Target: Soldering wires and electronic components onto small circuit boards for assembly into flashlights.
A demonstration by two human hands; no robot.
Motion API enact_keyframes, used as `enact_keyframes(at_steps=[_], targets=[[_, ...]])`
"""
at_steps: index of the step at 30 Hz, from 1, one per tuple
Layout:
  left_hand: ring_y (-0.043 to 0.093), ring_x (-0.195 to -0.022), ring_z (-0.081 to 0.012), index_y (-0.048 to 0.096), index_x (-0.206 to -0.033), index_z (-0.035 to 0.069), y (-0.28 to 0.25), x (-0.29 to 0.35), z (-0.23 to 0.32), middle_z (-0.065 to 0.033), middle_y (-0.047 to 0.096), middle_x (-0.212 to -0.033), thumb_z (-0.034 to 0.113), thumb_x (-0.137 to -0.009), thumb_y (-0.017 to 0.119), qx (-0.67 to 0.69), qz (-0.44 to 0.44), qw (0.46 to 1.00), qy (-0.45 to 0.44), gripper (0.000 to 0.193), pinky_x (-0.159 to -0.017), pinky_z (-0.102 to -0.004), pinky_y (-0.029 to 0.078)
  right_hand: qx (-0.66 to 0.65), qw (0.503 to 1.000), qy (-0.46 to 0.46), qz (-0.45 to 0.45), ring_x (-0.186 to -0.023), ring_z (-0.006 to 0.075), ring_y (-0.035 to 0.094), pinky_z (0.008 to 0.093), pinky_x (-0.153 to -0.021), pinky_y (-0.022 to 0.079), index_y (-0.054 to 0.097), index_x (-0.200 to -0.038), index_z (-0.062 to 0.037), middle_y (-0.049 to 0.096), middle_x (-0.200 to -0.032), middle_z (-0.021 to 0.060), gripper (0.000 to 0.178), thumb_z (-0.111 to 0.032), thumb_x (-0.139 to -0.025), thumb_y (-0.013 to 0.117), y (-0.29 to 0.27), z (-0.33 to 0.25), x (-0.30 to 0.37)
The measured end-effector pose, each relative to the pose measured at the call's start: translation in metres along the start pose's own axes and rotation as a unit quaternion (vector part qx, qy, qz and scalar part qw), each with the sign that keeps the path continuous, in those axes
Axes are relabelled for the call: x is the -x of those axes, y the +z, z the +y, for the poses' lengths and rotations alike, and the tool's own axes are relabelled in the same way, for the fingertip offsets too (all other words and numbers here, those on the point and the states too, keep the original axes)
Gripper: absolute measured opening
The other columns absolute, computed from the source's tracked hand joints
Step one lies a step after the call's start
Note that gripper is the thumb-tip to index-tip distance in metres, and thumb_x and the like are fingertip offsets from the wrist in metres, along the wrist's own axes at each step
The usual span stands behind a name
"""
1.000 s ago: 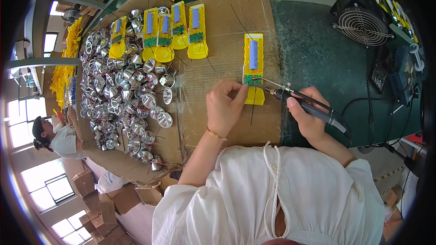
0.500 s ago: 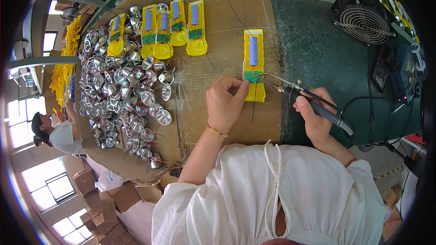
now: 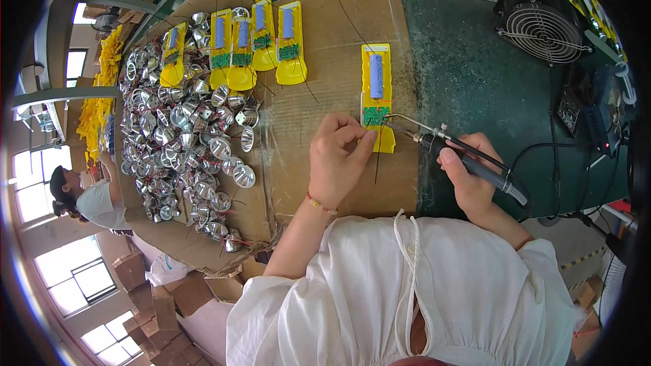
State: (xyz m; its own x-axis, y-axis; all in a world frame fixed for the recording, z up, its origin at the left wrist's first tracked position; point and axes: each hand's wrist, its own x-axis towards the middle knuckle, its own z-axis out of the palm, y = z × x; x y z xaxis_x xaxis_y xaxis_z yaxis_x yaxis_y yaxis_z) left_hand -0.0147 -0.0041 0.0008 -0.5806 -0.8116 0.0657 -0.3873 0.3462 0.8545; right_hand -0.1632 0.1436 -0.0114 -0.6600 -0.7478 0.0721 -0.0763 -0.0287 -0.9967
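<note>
A yellow plastic housing (image 3: 385, 141) lies on the cardboard before me, with a purple battery cell (image 3: 376, 76) in its upper part and a green circuit board (image 3: 373, 115) below the cell. My right hand (image 3: 470, 173) grips a soldering iron (image 3: 468, 163) with a thin metal feed tube along it; the tube's end is at the right side of the board. My left hand (image 3: 344, 152) is beside the board's lower left, thumb and forefinger pinched together. What sits between those fingertips, perhaps a thin wire, is too small to make out. A dark wire (image 3: 377, 163) runs down from the housing.
Many silver reflector cups (image 3: 180, 118) with wires are heaped at the left. Several yellow housings (image 3: 290, 44) with cells and boards lie along the heap's far edge. A fan (image 3: 539, 30) stands at the far right, near a soldering station (image 3: 600, 118). Another person (image 3: 98, 200) is at the left.
The iron's tip has drawn slightly back to the right from the board. My left fingertips have shifted a little down and right; the housing has moved slightly left.
</note>
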Motion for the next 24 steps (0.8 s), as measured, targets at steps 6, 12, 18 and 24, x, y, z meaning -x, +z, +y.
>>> enact_keyframes(at_steps=[6,12,18,24], targets=[[0.052,-0.056,-0.0158,0.066,-0.075,-0.001,0.002,-0.005,0.0,-0.0079,0.053,-0.078,0.007,-0.074,0.068,-0.051,-0.003,0.999,0.018,0.009,-0.051,-0.027,0.042,0.008,1.0,-0.019,0.001,-0.057,0.0033,0.05,0.0194,-0.051,0.041,0.056,-0.082,-0.0004,0.057,-0.065,0.0012,0.014,-0.007,-0.078,0.068,0.003,-0.002,-0.002],[0.052,-0.055,-0.0166,0.065,-0.073,-0.001,0.004,-0.006,0.0,-0.0078,0.053,-0.077,0.008,-0.074,0.067,-0.043,-0.005,0.999,0.008,0.009,-0.051,-0.0275,0.042,0.012,1.0,-0.015,0.007,-0.057,0.004,0.051,0.0201,-0.051,0.041,0.055,-0.081,-0.0007,0.058,-0.066,0.0023,0.014,-0.007,-0.078,0.068,0.003,-0.005,0.002],[0.052,-0.055,-0.0172,0.065,-0.072,-0.001,0.002,-0.007,0.0,-0.0084,0.054,-0.076,0.009,-0.074,0.066,-0.054,-0.005,0.998,0.012,0.01,-0.05,-0.0281,0.042,-0.039,0.998,-0.043,0.017,-0.061,0.0087,0.051,0.0229,-0.054,0.042,0.051,-0.089,-0.0001,0.057,-0.075,0.0078,0.016,-0.006,-0.081,0.064,-0.006,-0.01,0.001],[0.052,-0.055,-0.0183,0.065,-0.071,0.0,0.003,-0.008,-0.003,-0.0089,0.054,-0.076,0.009,-0.074,0.067,-0.05,-0.005,0.999,0.015,0.009,-0.05,-0.028,0.042,-0.005,0.994,-0.113,-0.002,-0.062,0.0096,0.051,0.0237,-0.054,0.042,0.05,-0.092,0.0008,0.058,-0.079,0.01,0.019,-0.008,-0.082,0.064,-0.01,-0.015,-0.005]])
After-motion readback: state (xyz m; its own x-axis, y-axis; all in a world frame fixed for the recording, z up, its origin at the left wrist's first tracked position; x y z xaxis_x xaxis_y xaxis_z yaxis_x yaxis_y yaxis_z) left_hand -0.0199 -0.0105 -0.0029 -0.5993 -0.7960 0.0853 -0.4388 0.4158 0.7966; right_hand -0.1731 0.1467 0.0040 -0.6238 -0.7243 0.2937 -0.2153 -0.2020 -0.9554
